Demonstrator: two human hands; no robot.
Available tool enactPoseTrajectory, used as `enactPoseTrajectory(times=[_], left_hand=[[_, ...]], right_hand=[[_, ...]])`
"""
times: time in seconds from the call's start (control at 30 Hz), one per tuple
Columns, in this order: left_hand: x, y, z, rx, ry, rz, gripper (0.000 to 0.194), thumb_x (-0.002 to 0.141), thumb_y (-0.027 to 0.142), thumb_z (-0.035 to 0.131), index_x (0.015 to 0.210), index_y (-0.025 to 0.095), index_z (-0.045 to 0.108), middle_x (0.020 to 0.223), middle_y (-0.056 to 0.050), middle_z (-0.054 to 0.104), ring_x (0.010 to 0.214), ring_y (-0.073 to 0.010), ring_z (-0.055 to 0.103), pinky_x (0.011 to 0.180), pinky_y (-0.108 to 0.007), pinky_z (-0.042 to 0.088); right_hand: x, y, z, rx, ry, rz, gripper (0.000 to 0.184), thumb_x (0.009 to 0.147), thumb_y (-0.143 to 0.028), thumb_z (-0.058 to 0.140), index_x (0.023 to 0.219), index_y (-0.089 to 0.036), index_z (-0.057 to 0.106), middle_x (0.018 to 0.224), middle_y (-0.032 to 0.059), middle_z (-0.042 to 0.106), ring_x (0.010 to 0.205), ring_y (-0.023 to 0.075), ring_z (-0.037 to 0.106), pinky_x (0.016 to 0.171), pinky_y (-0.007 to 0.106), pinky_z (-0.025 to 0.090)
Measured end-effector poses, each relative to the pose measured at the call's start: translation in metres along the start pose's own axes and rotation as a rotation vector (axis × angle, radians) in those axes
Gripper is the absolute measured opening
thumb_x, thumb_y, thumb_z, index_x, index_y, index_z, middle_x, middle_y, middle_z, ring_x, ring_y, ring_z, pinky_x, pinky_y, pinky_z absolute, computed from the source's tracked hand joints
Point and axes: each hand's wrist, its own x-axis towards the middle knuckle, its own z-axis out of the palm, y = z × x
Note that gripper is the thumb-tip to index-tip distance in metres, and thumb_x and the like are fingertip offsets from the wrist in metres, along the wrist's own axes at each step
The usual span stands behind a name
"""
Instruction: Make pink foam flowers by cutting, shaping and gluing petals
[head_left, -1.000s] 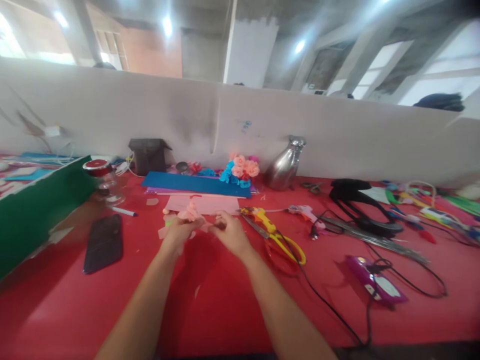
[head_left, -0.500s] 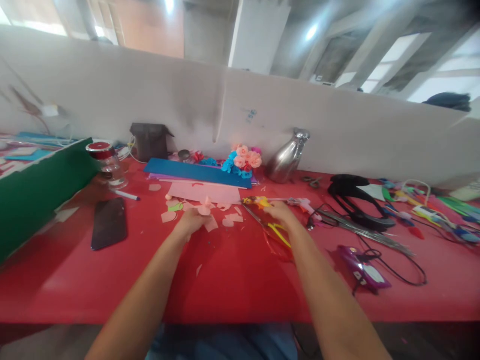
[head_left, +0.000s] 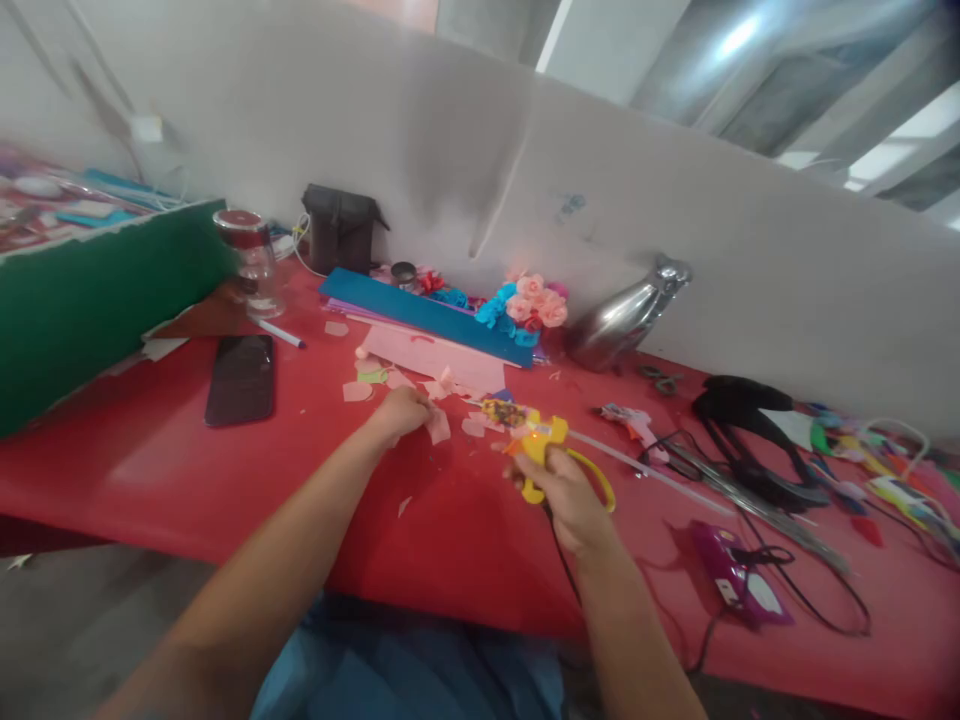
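Observation:
My left hand (head_left: 405, 412) is pinched closed above the red table. A small pink paper flower (head_left: 445, 382) shows at its fingertips, partly hidden by them. My right hand (head_left: 566, 490) grips a yellow hot glue gun (head_left: 541, 440), whose nozzle points left toward my left hand. From the back of the gun a long clear glue stick (head_left: 660, 475) sticks out. Cut pink paper petals (head_left: 358, 391) lie scattered around my left hand, with a green paper piece (head_left: 373, 377) among them. Behind them is a flat pink paper sheet (head_left: 435, 355).
A blue sheet (head_left: 427, 315) and a bunch of paper roses (head_left: 534, 305) lie by the wall, near a steel flask (head_left: 626, 315). Left stand a phone (head_left: 240, 380) and a glass jar (head_left: 255, 270). A pink glue gun (head_left: 636, 428), wires (head_left: 765, 515) and a purple power box (head_left: 739, 575) sit right.
My right hand has lifted the yellow glue gun off the table and turned it toward my left hand. The view has tilted and shifted.

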Motion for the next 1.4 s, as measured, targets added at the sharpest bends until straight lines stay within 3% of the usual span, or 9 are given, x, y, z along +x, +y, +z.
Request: enactPoseTrajectory(times=[0.1, 0.23, 0.37, 0.63, 0.83, 1.0, 1.27, 1.4], left_hand=[[-0.001, 0.001, 0.000, 0.013, -0.008, -0.003, 0.004, 0.061, 0.010, 0.061, 0.060, 0.014, 0.062, 0.064, -0.004, 0.063, 0.057, -0.0130, 0.056, 0.055, -0.022, 0.043], [-0.005, 0.003, 0.000, 0.110, -0.001, 0.009, 0.005, 0.061, 0.011, 0.061, 0.063, 0.014, 0.064, 0.064, -0.003, 0.064, 0.060, -0.0136, 0.057, 0.054, -0.021, 0.042], [-0.006, 0.005, -0.001, 0.231, 0.020, 0.078, 0.004, 0.060, 0.012, 0.060, 0.062, 0.014, 0.062, 0.064, -0.002, 0.063, 0.063, -0.0135, 0.057, 0.055, -0.021, 0.040], [-0.003, 0.002, -0.004, 0.351, 0.034, 0.181, 0.008, 0.055, 0.008, 0.058, 0.051, 0.015, 0.056, 0.050, 0.002, 0.049, 0.054, -0.0115, 0.047, 0.050, -0.022, 0.031], [-0.001, 0.002, -0.007, 0.404, 0.100, 0.245, 0.010, 0.061, 0.010, 0.058, 0.053, 0.015, 0.059, 0.048, 0.002, 0.046, 0.052, -0.0114, 0.044, 0.051, -0.023, 0.030], [-0.002, 0.004, -0.008, 0.411, 0.095, 0.221, 0.011, 0.062, 0.010, 0.057, 0.052, 0.015, 0.058, 0.049, 0.001, 0.046, 0.054, -0.0124, 0.044, 0.054, -0.024, 0.031], [-0.002, 0.003, -0.007, 0.387, 0.070, 0.218, 0.006, 0.058, 0.012, 0.059, 0.053, 0.015, 0.057, 0.049, 0.002, 0.046, 0.054, -0.0124, 0.045, 0.052, -0.024, 0.031], [-0.002, 0.002, -0.008, 0.356, 0.064, 0.215, 0.007, 0.055, 0.010, 0.059, 0.053, 0.016, 0.057, 0.047, 0.003, 0.045, 0.053, -0.0118, 0.044, 0.050, -0.023, 0.029]], right_hand=[[0.001, 0.003, 0.008, -0.247, -0.029, -0.035, 0.039, 0.073, -0.045, 0.062, 0.099, -0.016, 0.059, 0.069, 0.0021, 0.061, 0.059, 0.0135, 0.052, 0.055, 0.024, 0.040], [0.000, 0.006, 0.013, -0.508, -0.069, -0.101, 0.042, 0.082, -0.051, 0.047, 0.102, -0.016, 0.059, 0.075, 0.0033, 0.062, 0.058, 0.0147, 0.052, 0.057, 0.027, 0.042], [-0.002, 0.008, 0.022, -0.676, -0.033, -0.143, 0.042, 0.085, -0.050, 0.044, 0.108, -0.018, 0.057, 0.073, 0.0031, 0.064, 0.068, 0.0204, 0.059, 0.063, 0.030, 0.044], [0.002, 0.002, 0.031, -0.654, -0.025, -0.131, 0.038, 0.084, -0.047, 0.047, 0.111, -0.022, 0.057, 0.098, 0.0073, 0.068, 0.093, 0.0263, 0.062, 0.079, 0.034, 0.045], [0.003, 0.001, 0.029, -0.682, 0.007, -0.134, 0.039, 0.083, -0.048, 0.047, 0.106, -0.019, 0.059, 0.071, 0.0039, 0.065, 0.076, 0.0251, 0.062, 0.069, 0.033, 0.045], [0.005, 0.002, 0.031, -0.721, 0.006, -0.125, 0.039, 0.083, -0.050, 0.046, 0.104, -0.020, 0.059, 0.065, 0.0021, 0.062, 0.068, 0.0233, 0.061, 0.064, 0.031, 0.044], [0.006, 0.001, 0.031, -0.699, -0.021, -0.127, 0.040, 0.085, -0.048, 0.046, 0.112, -0.021, 0.056, 0.096, 0.0071, 0.068, 0.093, 0.0283, 0.062, 0.078, 0.037, 0.045], [0.008, 0.002, 0.030, -0.705, -0.014, -0.118, 0.041, 0.085, -0.048, 0.044, 0.116, -0.022, 0.055, 0.101, 0.0077, 0.067, 0.099, 0.0291, 0.060, 0.083, 0.039, 0.044]])
